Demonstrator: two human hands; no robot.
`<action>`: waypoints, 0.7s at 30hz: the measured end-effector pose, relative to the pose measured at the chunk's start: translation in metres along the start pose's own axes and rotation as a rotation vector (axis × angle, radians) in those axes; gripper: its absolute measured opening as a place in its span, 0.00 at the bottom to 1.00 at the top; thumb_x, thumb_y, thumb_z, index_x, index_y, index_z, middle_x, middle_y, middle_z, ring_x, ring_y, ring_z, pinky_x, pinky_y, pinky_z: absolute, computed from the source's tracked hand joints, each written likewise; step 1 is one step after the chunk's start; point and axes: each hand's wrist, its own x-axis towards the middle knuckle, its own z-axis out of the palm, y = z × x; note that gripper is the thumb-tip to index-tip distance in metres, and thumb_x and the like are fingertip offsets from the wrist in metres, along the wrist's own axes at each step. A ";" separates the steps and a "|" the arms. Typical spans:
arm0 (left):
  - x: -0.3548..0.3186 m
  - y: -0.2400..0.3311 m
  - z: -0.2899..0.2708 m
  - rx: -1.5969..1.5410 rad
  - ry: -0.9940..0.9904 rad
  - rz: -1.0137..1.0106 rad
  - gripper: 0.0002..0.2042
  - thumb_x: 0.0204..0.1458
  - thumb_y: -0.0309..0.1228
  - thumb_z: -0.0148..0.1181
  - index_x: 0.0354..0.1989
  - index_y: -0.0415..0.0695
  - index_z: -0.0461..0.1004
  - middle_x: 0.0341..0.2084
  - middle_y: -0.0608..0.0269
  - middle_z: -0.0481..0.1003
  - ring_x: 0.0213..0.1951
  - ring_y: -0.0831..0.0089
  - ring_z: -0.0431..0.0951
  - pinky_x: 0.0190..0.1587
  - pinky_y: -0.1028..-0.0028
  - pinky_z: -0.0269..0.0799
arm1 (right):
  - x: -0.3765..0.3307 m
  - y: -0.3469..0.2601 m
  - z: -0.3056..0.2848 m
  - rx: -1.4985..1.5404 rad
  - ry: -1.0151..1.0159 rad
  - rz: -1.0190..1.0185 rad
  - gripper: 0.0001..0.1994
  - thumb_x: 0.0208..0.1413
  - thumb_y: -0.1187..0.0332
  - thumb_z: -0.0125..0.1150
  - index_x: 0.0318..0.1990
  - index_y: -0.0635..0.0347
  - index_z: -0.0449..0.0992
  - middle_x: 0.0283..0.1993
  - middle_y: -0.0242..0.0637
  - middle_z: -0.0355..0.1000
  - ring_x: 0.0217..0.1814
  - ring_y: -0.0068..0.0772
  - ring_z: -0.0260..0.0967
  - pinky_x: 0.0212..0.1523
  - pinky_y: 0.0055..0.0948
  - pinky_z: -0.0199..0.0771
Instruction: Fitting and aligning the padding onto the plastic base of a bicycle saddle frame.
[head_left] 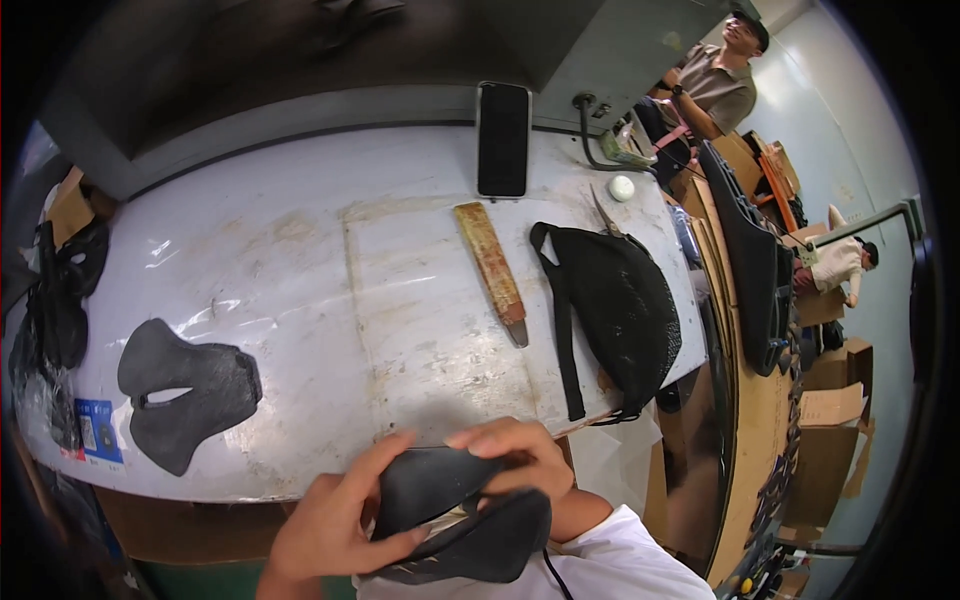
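Close to my body, at the table's near edge, I hold a black shoe upper (432,492) in both hands. Its two flaps are bent apart, and a pale lining shows between them. My left hand (335,515) grips its left side, thumb and fingers spread around the edge. Fingers of my right hand (525,455) are curled over the top right edge, partly hidden behind the material. A similar flat black shoe upper (215,385) with a slit lies on the table to the left. Beyond my hands lies a flat-bladed knife (492,270) with a worn, wrapped handle.
On the white table (300,300) a black pouch (620,305) with a strap lies at the right, by a small white round thing (621,188). A phone (503,140) leans at the back. Black plastic bags (60,300) crowd the left edge. Two people are farther off, right.
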 end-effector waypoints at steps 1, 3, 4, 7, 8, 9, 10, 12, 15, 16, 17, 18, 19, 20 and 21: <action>0.006 -0.003 -0.003 -0.008 0.020 -0.018 0.46 0.36 0.28 0.73 0.67 0.39 0.54 0.47 0.51 0.74 0.41 0.66 0.77 0.42 0.73 0.73 | -0.001 0.004 0.000 -0.112 -0.096 -0.092 0.08 0.44 0.82 0.70 0.31 0.71 0.77 0.53 0.55 0.67 0.55 0.57 0.71 0.52 0.45 0.77; 0.014 -0.004 -0.005 0.434 0.331 0.625 0.44 0.36 0.33 0.75 0.66 0.44 0.60 0.43 0.51 0.74 0.39 0.57 0.77 0.36 0.68 0.73 | -0.007 -0.001 0.013 -0.240 -0.123 -0.126 0.10 0.42 0.81 0.72 0.34 0.69 0.77 0.55 0.53 0.69 0.55 0.53 0.72 0.48 0.40 0.78; 0.014 0.002 -0.005 0.379 0.292 0.653 0.41 0.36 0.33 0.75 0.64 0.45 0.64 0.44 0.50 0.73 0.42 0.53 0.75 0.41 0.65 0.73 | -0.007 -0.001 0.015 -0.254 -0.140 -0.159 0.11 0.41 0.81 0.72 0.34 0.68 0.78 0.56 0.53 0.68 0.55 0.52 0.72 0.48 0.39 0.78; 0.016 -0.003 0.001 0.186 0.162 0.692 0.38 0.38 0.29 0.73 0.63 0.44 0.65 0.43 0.50 0.72 0.43 0.53 0.73 0.43 0.65 0.72 | -0.002 0.003 0.012 -0.304 -0.187 -0.248 0.09 0.44 0.78 0.71 0.34 0.66 0.79 0.57 0.52 0.69 0.55 0.52 0.71 0.50 0.40 0.76; 0.014 0.000 0.003 0.251 0.232 0.708 0.35 0.37 0.28 0.72 0.60 0.44 0.69 0.41 0.55 0.73 0.39 0.57 0.73 0.39 0.67 0.73 | 0.000 0.004 0.009 -0.363 -0.208 -0.297 0.07 0.48 0.74 0.70 0.34 0.65 0.79 0.56 0.50 0.69 0.56 0.52 0.70 0.53 0.42 0.75; 0.013 -0.003 0.004 0.251 0.231 0.705 0.35 0.37 0.28 0.72 0.60 0.44 0.69 0.41 0.55 0.73 0.39 0.57 0.73 0.39 0.67 0.73 | 0.001 0.003 0.007 -0.362 -0.206 -0.295 0.07 0.48 0.74 0.70 0.34 0.65 0.79 0.56 0.50 0.69 0.56 0.52 0.70 0.53 0.42 0.75; 0.011 -0.006 0.006 0.367 0.294 0.757 0.33 0.37 0.29 0.72 0.58 0.44 0.71 0.41 0.58 0.73 0.38 0.60 0.73 0.37 0.68 0.73 | 0.004 0.002 0.006 -0.493 -0.161 -0.305 0.08 0.51 0.68 0.67 0.32 0.64 0.79 0.56 0.48 0.70 0.58 0.52 0.69 0.56 0.44 0.72; 0.015 -0.008 0.014 0.530 0.423 0.864 0.25 0.36 0.34 0.71 0.48 0.44 0.78 0.37 0.66 0.73 0.33 0.69 0.71 0.27 0.74 0.71 | 0.000 0.003 0.002 -0.619 -0.135 -0.322 0.20 0.60 0.52 0.57 0.27 0.61 0.77 0.54 0.43 0.72 0.60 0.50 0.65 0.61 0.50 0.64; 0.019 -0.012 0.016 0.618 0.502 0.924 0.22 0.37 0.37 0.70 0.44 0.46 0.78 0.35 0.67 0.72 0.30 0.69 0.71 0.22 0.75 0.70 | -0.002 0.007 0.006 -0.673 -0.125 -0.488 0.20 0.61 0.53 0.57 0.24 0.60 0.76 0.54 0.42 0.72 0.58 0.48 0.67 0.59 0.51 0.67; 0.020 -0.011 0.018 0.625 0.561 0.965 0.19 0.38 0.38 0.70 0.40 0.47 0.79 0.33 0.69 0.72 0.28 0.71 0.71 0.21 0.77 0.69 | 0.001 0.007 0.006 -0.673 -0.125 -0.521 0.22 0.62 0.52 0.55 0.22 0.60 0.74 0.52 0.42 0.73 0.56 0.46 0.68 0.56 0.51 0.69; 0.020 -0.011 0.018 0.619 0.552 0.969 0.19 0.38 0.38 0.70 0.40 0.47 0.79 0.33 0.69 0.72 0.28 0.71 0.71 0.21 0.77 0.69 | 0.003 0.008 0.007 -0.682 -0.122 -0.515 0.22 0.62 0.52 0.55 0.22 0.60 0.74 0.52 0.42 0.73 0.56 0.46 0.68 0.56 0.51 0.69; 0.017 -0.010 0.018 0.608 0.546 0.968 0.18 0.38 0.39 0.69 0.39 0.48 0.80 0.34 0.69 0.72 0.28 0.71 0.71 0.21 0.77 0.69 | 0.004 0.009 0.009 -0.640 -0.103 -0.543 0.23 0.61 0.52 0.56 0.21 0.60 0.73 0.50 0.42 0.73 0.55 0.46 0.69 0.55 0.51 0.70; 0.016 -0.011 0.018 0.597 0.541 0.966 0.17 0.39 0.39 0.69 0.38 0.48 0.80 0.34 0.70 0.72 0.28 0.72 0.71 0.21 0.77 0.68 | 0.004 0.010 0.010 -0.597 -0.083 -0.571 0.23 0.61 0.52 0.56 0.20 0.61 0.72 0.49 0.42 0.73 0.53 0.46 0.69 0.54 0.51 0.72; 0.016 -0.011 0.018 0.593 0.534 0.968 0.17 0.39 0.39 0.69 0.38 0.48 0.80 0.34 0.70 0.72 0.28 0.72 0.71 0.21 0.77 0.68 | 0.006 0.011 0.012 -0.603 -0.081 -0.566 0.23 0.61 0.52 0.56 0.20 0.61 0.72 0.49 0.42 0.73 0.53 0.46 0.69 0.54 0.51 0.72; 0.016 -0.012 0.018 0.601 0.543 0.972 0.17 0.39 0.40 0.69 0.39 0.48 0.80 0.33 0.71 0.72 0.28 0.72 0.70 0.20 0.77 0.68 | 0.007 0.013 0.014 -0.577 -0.069 -0.582 0.23 0.60 0.51 0.57 0.20 0.61 0.71 0.47 0.43 0.72 0.52 0.46 0.69 0.53 0.50 0.72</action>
